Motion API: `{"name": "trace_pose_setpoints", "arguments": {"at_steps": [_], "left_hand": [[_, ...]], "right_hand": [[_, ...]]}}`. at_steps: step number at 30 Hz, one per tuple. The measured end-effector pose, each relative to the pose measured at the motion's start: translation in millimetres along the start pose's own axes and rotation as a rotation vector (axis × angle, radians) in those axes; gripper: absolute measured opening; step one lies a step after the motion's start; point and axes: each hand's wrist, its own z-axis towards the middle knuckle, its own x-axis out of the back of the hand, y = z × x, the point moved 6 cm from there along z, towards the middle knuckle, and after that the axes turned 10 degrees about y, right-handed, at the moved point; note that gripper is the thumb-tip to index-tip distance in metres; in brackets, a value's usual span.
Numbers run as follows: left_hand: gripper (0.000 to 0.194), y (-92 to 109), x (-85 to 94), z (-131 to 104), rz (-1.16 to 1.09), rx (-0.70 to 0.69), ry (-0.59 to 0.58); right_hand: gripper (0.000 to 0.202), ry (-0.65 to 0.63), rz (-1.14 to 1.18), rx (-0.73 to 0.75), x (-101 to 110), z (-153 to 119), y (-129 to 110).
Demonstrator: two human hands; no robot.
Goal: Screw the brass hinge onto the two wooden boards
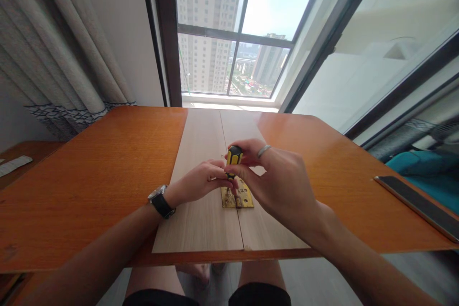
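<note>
My right hand (270, 165) is closed round the black-and-yellow handle of a screwdriver (234, 156), which points down. Its shaft and tip are hidden behind my fingers. My left hand (204, 180) reaches in from the left, fingertips pinched together just under the handle; what they grip there cannot be made out. Beneath both hands a brass-coloured hinge (246, 198) lies opened flat across the seam between two pale wood-grain boards. Several small screws (228, 195) appear to lie on its left leaf. The left board (201, 224) and right board (267, 224) lie side by side.
An orange-brown wooden table (118, 167) carries the boards. Near its right edge lies a long dark flat object (416, 205), with a teal chair (423, 165) beyond. Curtains (68, 33) hang at the left, and a window (233, 38) stands behind the far edge.
</note>
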Motion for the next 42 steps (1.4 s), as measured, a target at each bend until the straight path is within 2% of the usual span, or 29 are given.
{"name": "trace_pose_setpoints", "arguments": {"at_steps": [5,10,13,15,19,21,22,23,26,29,33,36,39,42], "left_hand": [[0.03,-2.2,-1.0,0.4,-0.109,0.011,-0.054],[0.028,-3.1,-3.4,0.2,-0.1,0.078,-0.128],[0.023,-2.9,-0.8,0.2,-0.04,0.129,-0.171],[0.023,-6.0,8.2,4.2,0.064,0.133,-0.118],[0.028,-26.2,32.7,22.0,0.446,0.124,0.107],[0.025,-40.5,33.6,32.4,0.646,0.121,0.106],[0.024,-47.8,29.5,37.0,0.724,0.117,0.053],[0.022,-54.1,23.8,40.8,0.784,0.107,-0.015],[0.012,-62.9,11.9,47.0,0.823,0.093,-0.082],[0.017,-61.4,8.0,44.0,0.835,0.09,-0.082],[0.018,-55.6,14.6,31.6,0.836,0.104,-0.051],[0.017,-49.6,24.2,21.7,0.677,0.15,0.053],[0.016,-41.8,30.8,13.6,0.534,0.215,0.158],[0.017,-33.2,30.3,9.1,0.464,0.278,0.178]], "right_hand": [[0.022,0.068,-0.043,-0.005,-1.3,-6.7,-3.3],[0.025,-0.095,0.064,-0.038,-4.8,-4.3,5.9],[0.017,-0.12,0.123,-0.078,5.9,0.3,10.1],[0.012,-0.019,0.195,-0.165,25.1,4.5,17.9],[0.012,0.363,0.46,-0.38,73.8,3.8,52.7],[0.017,0.469,0.57,-0.498,84.5,-3.8,76.2],[0.021,0.487,0.61,-0.561,85.1,-9.0,87.3],[0.026,0.487,0.643,-0.62,83.6,-14.9,96.9],[0.038,0.483,0.689,-0.757,77.2,-36.1,115.0],[0.041,0.483,0.694,-0.827,74.2,-55.6,120.9],[0.039,0.456,0.735,-0.88,66.9,-69.2,131.2],[0.038,0.381,0.778,-0.884,51.9,-66.1,146.3],[0.038,0.255,0.834,-0.89,27.8,-53.5,163.6],[0.043,0.133,0.89,-0.911,-0.3,-38.0,178.9]]}}
